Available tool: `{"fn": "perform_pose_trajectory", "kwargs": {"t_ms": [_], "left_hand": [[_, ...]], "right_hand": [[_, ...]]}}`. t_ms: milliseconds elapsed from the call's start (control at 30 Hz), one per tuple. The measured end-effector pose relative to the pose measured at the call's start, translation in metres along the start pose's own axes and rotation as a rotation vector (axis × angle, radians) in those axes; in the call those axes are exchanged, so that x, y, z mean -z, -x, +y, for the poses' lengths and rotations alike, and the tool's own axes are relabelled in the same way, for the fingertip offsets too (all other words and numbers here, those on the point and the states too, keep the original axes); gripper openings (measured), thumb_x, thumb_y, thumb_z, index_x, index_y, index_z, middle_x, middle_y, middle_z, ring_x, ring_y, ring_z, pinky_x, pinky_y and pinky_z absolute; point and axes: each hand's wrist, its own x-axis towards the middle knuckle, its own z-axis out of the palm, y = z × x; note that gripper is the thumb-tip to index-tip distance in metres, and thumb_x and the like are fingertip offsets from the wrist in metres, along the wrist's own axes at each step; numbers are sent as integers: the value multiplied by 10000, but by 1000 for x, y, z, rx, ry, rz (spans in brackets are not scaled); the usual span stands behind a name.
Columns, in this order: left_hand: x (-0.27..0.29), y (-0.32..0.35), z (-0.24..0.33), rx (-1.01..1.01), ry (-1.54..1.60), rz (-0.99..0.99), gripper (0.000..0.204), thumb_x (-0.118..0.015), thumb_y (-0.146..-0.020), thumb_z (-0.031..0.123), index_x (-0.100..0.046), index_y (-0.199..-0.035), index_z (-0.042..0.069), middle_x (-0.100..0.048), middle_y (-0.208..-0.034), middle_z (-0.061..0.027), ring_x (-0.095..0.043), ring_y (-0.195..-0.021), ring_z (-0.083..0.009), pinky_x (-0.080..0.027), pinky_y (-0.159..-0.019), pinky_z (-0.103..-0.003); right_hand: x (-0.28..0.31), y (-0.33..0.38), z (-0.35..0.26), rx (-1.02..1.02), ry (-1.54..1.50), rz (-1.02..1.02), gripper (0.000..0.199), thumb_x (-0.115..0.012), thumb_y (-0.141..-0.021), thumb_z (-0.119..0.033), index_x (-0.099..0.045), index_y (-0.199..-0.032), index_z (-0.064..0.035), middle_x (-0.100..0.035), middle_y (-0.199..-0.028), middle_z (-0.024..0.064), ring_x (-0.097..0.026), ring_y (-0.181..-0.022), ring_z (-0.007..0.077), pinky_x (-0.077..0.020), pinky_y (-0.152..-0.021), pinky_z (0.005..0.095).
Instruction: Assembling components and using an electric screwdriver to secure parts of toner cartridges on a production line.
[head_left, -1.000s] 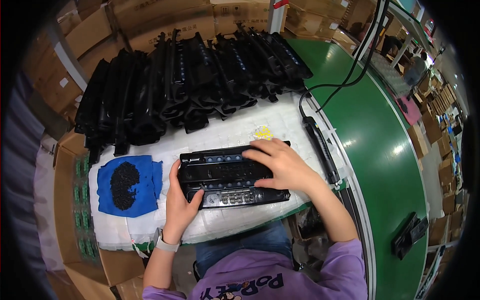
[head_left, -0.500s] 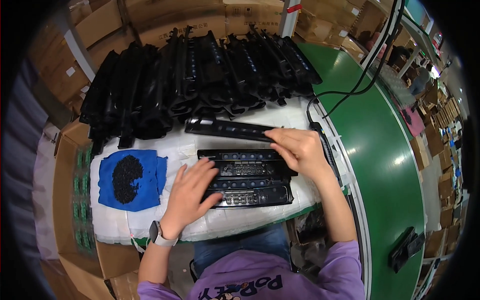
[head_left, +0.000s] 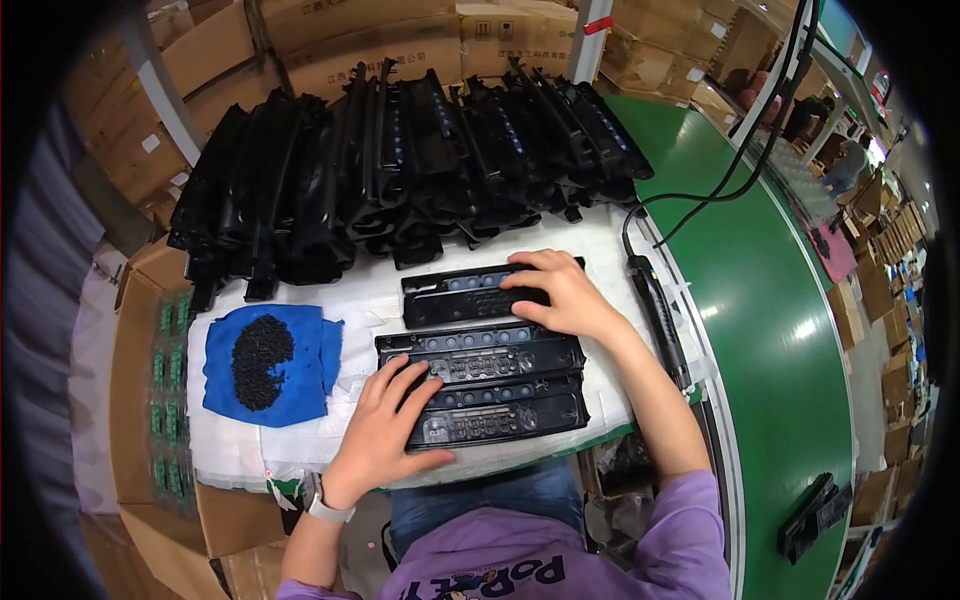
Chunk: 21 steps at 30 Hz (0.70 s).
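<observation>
My right hand (head_left: 562,295) grips the right part of a long black plastic panel (head_left: 455,298), its thumb on the near side and fingers over the far side. This panel lies on the white table covering, just beyond two similar panels. The middle panel (head_left: 545,357) and the near panel (head_left: 550,411) lie side by side, each with a row of round recesses and a grid of small fittings. My left hand (head_left: 380,425) is open, fingers spread over the left ends of these two; the part under the fingers is hidden.
A heap of black plastic panels (head_left: 420,150) fills the back of the table. On the left, small black pieces (head_left: 262,362) lie on a blue cloth (head_left: 308,395). A corded black pen-shaped tool (head_left: 657,315) lies at the right, beside a green conveyor belt (head_left: 765,370) with black parts (head_left: 815,515).
My right hand has brought the raised panel down onto the table beyond the other two. Those two now lie slightly nearer me, and my left hand has shifted nearer with them.
</observation>
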Motion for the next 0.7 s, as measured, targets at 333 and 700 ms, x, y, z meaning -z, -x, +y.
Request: {"fn": "perform_pose_trajectory", "kwargs": {"t_ms": [333, 700], "left_hand": [[-11, -5, 12, 58, -108, 125, 733, -776, -612, 401, -536, -1199, 35, -462, -1275, -181, -346, -1245, -393, -345, -1007, -464], [-3, -14, 6, 83, -202, 51, 798, -682, -672, 572, -503, -1265, 69, -380, -1363, -200, -213, -1330, -414, -182, -993, -663]], "right_hand": [[-6, -17, -16, 102, 30, 51, 241, -627, -744, -65, -655, -982, -36, -579, -1156, 131, -515, -1111, 306, -403, -960, 383], [75, -103, -27, 59, 572, 853, 260, -667, -666, -85, -594, -910, -34, -571, -879, 103, -552, -868, 268, -464, -695, 368]]}}
